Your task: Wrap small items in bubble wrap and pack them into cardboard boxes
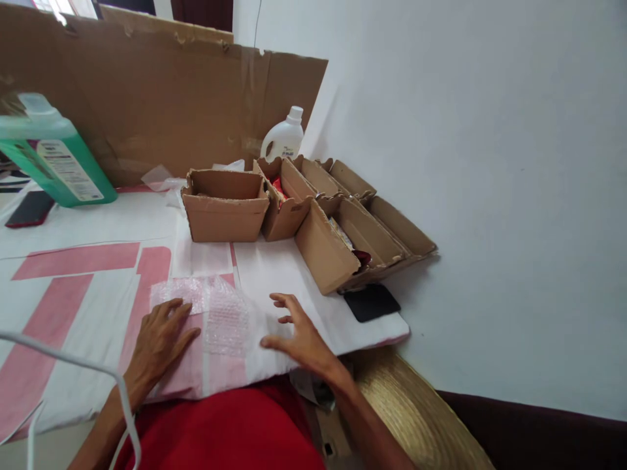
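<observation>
My left hand (159, 343) lies flat and open on the left end of a clear bubble wrap sheet (223, 313) spread on the white and pink table cover (88, 287). My right hand (298, 336) hovers just right of the sheet, fingers spread and slightly curled, holding nothing. Behind the sheet stands a row of open brown cardboard boxes (225, 209), some with red items inside.
A green liquid bottle (53, 156) stands at the back left beside a dark phone (30, 209). A white jug (284, 137) is behind the boxes, before a big cardboard sheet (161, 91). A black pad (371, 301) lies near the table's right corner. White wall at right.
</observation>
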Demonstrator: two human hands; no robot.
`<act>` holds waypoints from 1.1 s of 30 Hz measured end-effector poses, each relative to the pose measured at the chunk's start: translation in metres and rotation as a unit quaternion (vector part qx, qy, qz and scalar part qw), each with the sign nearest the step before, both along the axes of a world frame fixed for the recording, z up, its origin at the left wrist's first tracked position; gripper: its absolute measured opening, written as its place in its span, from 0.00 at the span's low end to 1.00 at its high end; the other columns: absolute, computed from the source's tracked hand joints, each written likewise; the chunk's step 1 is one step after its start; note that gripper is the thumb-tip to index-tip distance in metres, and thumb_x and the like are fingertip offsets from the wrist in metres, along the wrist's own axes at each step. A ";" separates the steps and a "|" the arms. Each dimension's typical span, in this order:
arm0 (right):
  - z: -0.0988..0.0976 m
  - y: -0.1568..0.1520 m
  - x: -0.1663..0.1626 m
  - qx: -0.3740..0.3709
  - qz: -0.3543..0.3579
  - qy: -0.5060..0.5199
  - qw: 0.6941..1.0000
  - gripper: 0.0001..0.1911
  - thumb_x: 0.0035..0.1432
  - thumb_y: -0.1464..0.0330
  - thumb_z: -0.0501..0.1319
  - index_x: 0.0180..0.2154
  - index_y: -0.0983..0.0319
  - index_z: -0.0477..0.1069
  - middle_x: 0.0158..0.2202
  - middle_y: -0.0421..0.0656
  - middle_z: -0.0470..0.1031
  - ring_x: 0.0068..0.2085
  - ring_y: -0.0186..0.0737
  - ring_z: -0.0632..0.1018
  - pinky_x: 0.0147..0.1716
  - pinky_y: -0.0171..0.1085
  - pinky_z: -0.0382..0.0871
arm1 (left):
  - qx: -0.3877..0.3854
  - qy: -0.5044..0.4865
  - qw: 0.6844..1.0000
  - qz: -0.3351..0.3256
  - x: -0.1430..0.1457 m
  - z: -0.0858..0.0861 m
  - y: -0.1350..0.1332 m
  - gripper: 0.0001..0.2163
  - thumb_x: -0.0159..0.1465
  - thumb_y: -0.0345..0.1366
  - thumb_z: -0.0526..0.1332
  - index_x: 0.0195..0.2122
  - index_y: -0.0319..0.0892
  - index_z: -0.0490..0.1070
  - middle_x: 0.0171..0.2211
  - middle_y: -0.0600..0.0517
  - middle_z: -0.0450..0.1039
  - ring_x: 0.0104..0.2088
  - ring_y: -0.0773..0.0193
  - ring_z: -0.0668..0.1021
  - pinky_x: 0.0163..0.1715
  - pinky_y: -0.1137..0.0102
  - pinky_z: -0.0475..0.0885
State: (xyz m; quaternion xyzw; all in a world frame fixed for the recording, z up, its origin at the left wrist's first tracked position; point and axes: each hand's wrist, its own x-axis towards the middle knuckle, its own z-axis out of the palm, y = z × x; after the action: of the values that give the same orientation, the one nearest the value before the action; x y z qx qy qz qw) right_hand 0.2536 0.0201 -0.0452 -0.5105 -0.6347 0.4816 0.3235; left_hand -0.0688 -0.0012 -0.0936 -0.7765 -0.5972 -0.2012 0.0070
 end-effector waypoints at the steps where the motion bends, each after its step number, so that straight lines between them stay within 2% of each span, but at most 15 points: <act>1: 0.001 -0.006 -0.013 0.068 0.022 -0.056 0.996 0.48 0.43 0.47 0.75 0.61 0.57 0.61 0.62 0.52 0.63 0.62 0.55 0.66 0.57 0.53 0.67 | -0.004 0.018 1.000 0.007 0.000 -0.002 0.004 0.16 0.68 0.44 0.59 0.54 0.43 0.72 0.52 0.42 0.73 0.50 0.47 0.75 0.43 0.56 0.72; 3: -0.004 -0.013 -0.041 0.176 0.066 -0.161 0.969 0.53 0.40 0.48 0.77 0.62 0.60 0.60 0.62 0.55 0.63 0.61 0.58 0.66 0.58 0.56 0.65 | -0.001 0.035 0.999 0.015 0.001 -0.003 0.012 0.14 0.69 0.41 0.56 0.52 0.42 0.73 0.49 0.42 0.75 0.47 0.48 0.76 0.42 0.57 0.71; 4: -0.010 -0.015 -0.054 0.208 0.089 -0.213 0.950 0.49 0.41 0.49 0.77 0.60 0.62 0.63 0.60 0.55 0.66 0.59 0.59 0.68 0.57 0.56 0.66 | 0.004 0.038 0.999 0.014 0.000 -0.002 0.015 0.13 0.70 0.40 0.55 0.50 0.43 0.74 0.47 0.43 0.76 0.45 0.49 0.76 0.41 0.58 0.71; 8: -0.042 -0.006 -0.084 0.258 0.157 -0.362 0.882 0.13 0.58 0.64 0.71 0.41 0.63 0.73 0.44 0.50 0.77 0.46 0.51 0.75 0.43 0.46 0.71 | 0.017 0.035 0.999 -0.003 -0.005 0.004 0.021 0.11 0.70 0.38 0.54 0.44 0.45 0.76 0.42 0.47 0.79 0.40 0.53 0.77 0.37 0.61 0.69; 10: -0.051 0.000 -0.081 0.273 0.164 -0.358 0.878 0.02 0.62 0.72 0.65 0.35 0.62 0.73 0.39 0.47 0.78 0.42 0.46 0.75 0.40 0.41 0.68 | 0.027 0.034 0.999 -0.008 -0.008 0.005 0.021 0.11 0.70 0.38 0.54 0.41 0.45 0.76 0.41 0.48 0.79 0.38 0.54 0.77 0.38 0.61 0.69; 13: -0.050 0.008 -0.065 0.243 0.120 -0.212 0.939 0.08 0.66 0.72 0.59 0.32 0.61 0.72 0.36 0.44 0.77 0.38 0.41 0.74 0.40 0.38 0.65 | 0.038 0.033 0.999 -0.019 -0.011 0.005 0.022 0.10 0.70 0.37 0.53 0.40 0.44 0.74 0.40 0.49 0.80 0.37 0.55 0.77 0.38 0.61 0.68; 15: -0.042 0.013 -0.051 0.147 0.055 -0.047 0.986 0.15 0.69 0.65 0.57 0.28 0.61 0.70 0.30 0.40 0.73 0.33 0.37 0.72 0.36 0.36 0.63 | 0.043 0.021 0.998 -0.029 -0.014 0.005 0.020 0.10 0.70 0.37 0.53 0.39 0.45 0.73 0.39 0.49 0.79 0.37 0.56 0.78 0.38 0.63 0.69; 16: -0.038 0.015 -0.044 0.083 0.019 0.038 0.996 0.18 0.69 0.61 0.56 0.26 0.61 0.68 0.27 0.38 0.69 0.30 0.35 0.70 0.33 0.35 0.62 | 0.051 0.010 0.998 -0.034 -0.017 0.006 0.019 0.09 0.70 0.37 0.53 0.39 0.45 0.72 0.38 0.49 0.79 0.37 0.57 0.78 0.38 0.63 0.69; 18: -0.031 0.020 -0.031 -0.047 -0.041 0.181 0.981 0.22 0.64 0.53 0.60 0.24 0.60 0.65 0.23 0.36 0.64 0.27 0.34 0.67 0.30 0.34 0.60 | 0.079 -0.011 0.996 -0.041 -0.023 0.010 0.014 0.08 0.70 0.37 0.53 0.41 0.44 0.71 0.39 0.49 0.78 0.39 0.58 0.79 0.40 0.64 0.70; 20: -0.028 0.025 -0.019 -0.134 -0.081 0.268 0.950 0.23 0.57 0.50 0.65 0.24 0.60 0.66 0.23 0.36 0.65 0.27 0.34 0.68 0.28 0.34 0.62 | 0.109 -0.019 0.993 -0.036 -0.032 0.018 0.008 0.07 0.70 0.37 0.54 0.43 0.44 0.69 0.40 0.48 0.78 0.42 0.57 0.80 0.42 0.64 0.71; 22: -0.031 0.029 -0.008 -0.166 -0.105 0.296 0.935 0.22 0.51 0.49 0.68 0.26 0.61 0.68 0.25 0.38 0.68 0.28 0.35 0.69 0.28 0.34 0.63 | 0.130 -0.011 0.991 -0.024 -0.040 0.027 0.000 0.06 0.70 0.38 0.55 0.43 0.45 0.69 0.41 0.47 0.79 0.43 0.55 0.80 0.43 0.62 0.71; 26: -0.041 0.031 0.006 -0.173 -0.111 0.273 0.940 0.22 0.51 0.49 0.67 0.25 0.61 0.69 0.26 0.41 0.72 0.27 0.37 0.71 0.24 0.35 0.62 | 0.133 -0.008 0.991 -0.028 -0.048 0.038 -0.016 0.04 0.68 0.37 0.57 0.41 0.47 0.70 0.39 0.49 0.79 0.41 0.55 0.81 0.42 0.62 0.71; 28: -0.039 0.028 0.009 -0.133 -0.118 0.208 0.962 0.21 0.56 0.49 0.64 0.26 0.61 0.70 0.27 0.43 0.74 0.28 0.39 0.72 0.26 0.36 0.63 | 0.115 -0.017 0.992 -0.043 -0.048 0.038 -0.023 0.04 0.68 0.37 0.57 0.41 0.48 0.70 0.39 0.50 0.80 0.40 0.57 0.81 0.41 0.63 0.72; 30: -0.028 0.022 0.007 -0.016 -0.160 0.089 0.983 0.20 0.62 0.50 0.59 0.33 0.60 0.73 0.34 0.46 0.76 0.35 0.43 0.75 0.32 0.39 0.67 | 0.095 -0.030 0.994 -0.042 -0.047 0.034 -0.029 0.05 0.68 0.37 0.56 0.41 0.48 0.70 0.40 0.50 0.80 0.40 0.57 0.82 0.42 0.63 0.73; 33: -0.001 0.014 -0.009 0.198 -0.178 -0.067 0.962 0.21 0.64 0.51 0.60 0.50 0.58 0.71 0.50 0.51 0.74 0.51 0.51 0.73 0.47 0.47 0.69 | 0.080 -0.028 0.996 -0.034 -0.043 0.032 -0.032 0.05 0.68 0.36 0.56 0.43 0.47 0.70 0.41 0.49 0.80 0.42 0.57 0.82 0.45 0.63 0.72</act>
State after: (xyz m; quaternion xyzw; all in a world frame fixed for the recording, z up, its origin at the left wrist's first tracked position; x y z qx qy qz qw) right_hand 0.2448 0.0344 -0.0462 -0.5721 -0.6361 0.2460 0.4556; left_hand -0.1116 -0.0334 -0.0617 -0.7873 -0.5526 -0.2699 0.0452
